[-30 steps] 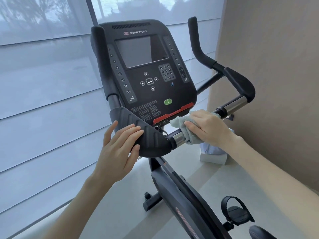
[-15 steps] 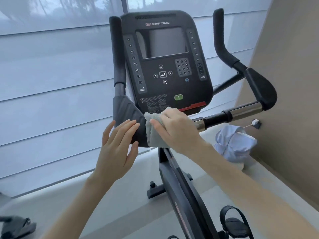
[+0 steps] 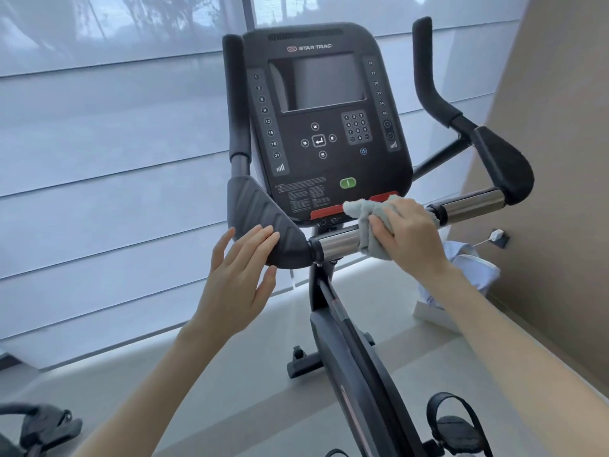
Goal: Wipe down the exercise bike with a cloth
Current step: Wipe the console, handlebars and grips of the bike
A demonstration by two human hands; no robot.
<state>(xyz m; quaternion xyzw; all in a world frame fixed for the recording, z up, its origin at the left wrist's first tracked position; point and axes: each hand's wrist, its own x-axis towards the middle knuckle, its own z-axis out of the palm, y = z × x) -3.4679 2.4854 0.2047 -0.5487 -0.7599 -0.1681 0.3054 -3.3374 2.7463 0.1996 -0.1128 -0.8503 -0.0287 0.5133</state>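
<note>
A black exercise bike fills the middle of the view, with its console facing me. My right hand grips a grey cloth and presses it around the middle of the silver and black handlebar, just under the console's red strip. My left hand lies flat with straight fingers against the black left elbow pad. The right elbow pad and the two upright grips stand free.
A beige wall runs close along the right. A white and pale blue bundle lies on the floor by it. The bike's right pedal is at the bottom, another machine's pedal at the bottom left. Window blinds stand behind.
My right hand carried the cloth left onto the left elbow pad, then back right to the middle of the handlebar. My left hand stayed on the left pad.
</note>
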